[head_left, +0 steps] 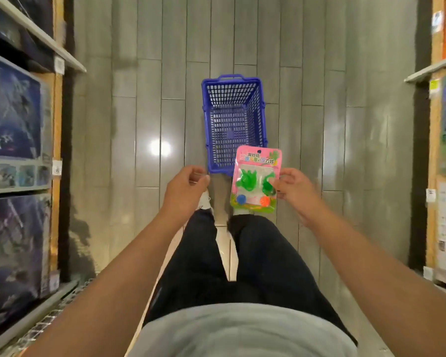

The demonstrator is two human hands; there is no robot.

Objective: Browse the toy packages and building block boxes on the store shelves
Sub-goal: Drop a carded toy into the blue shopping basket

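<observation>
While pinched at its right edge by the right hand (pixel 292 188), at about one o'clock from the knees, flat pink plastic-fronted toy package with green hands and two small balls (pixel 256 180): looks light, thin, bendy, probably slick; best held by the stiffer card edges. Left hand (pixel 184 188) at eleven o'clock, loosely curled, holding nothing. Beyond, at twelve, blue plastic mesh basket (pixel 233 86) on the floor. Boxed sets (pixel 12 109) on shelves at nine o'clock.

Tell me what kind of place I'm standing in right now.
Most likely a toy store aisle. Shelves on both sides hold large boxed sets with price tags on the shelf edges, a blue shopping basket sits on the floor ahead, and your right hand holds a pink toy package.
</observation>
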